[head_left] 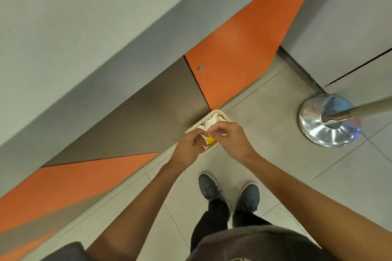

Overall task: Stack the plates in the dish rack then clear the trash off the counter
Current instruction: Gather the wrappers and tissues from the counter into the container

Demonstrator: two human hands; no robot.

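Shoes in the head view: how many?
2. Left shoe and right shoe stand side by side on the tiled floor, below the hands, left and right. None seems hidden.

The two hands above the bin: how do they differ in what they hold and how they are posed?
The left hand holds a small yellow-and-white wrapper; the right hand only pinches at its edge. The left hand shows its back with fingers curled; the right hand bends down at the wrist. Both hang over the cream bin of white paper.
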